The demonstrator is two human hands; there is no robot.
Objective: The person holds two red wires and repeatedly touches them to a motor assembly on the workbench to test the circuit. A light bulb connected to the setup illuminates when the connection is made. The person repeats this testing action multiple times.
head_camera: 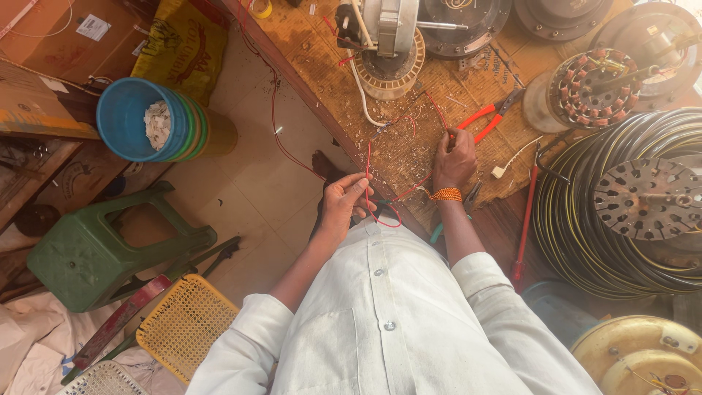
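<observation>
A thin red wire [368, 164] runs from a motor stator [390, 62] on the wooden workbench [314, 58] down to my hands. My left hand [345, 201] pinches a loop of this wire just off the bench edge, above my white shirt. On the bench top my right hand [453, 159], an orange thread band at its wrist, holds the wire's other stretch. Orange-handled pliers [486, 117] lie just beyond my right hand, apart from it.
A copper-wound stator [596, 88] and a coil of black cable [585, 219] with a perforated metal disc [647, 197] lie right. A red-handled screwdriver [524, 227] lies by the coil. On the floor left: stacked blue buckets [135, 121], a green stool [102, 241], a yellow mesh chair [183, 325].
</observation>
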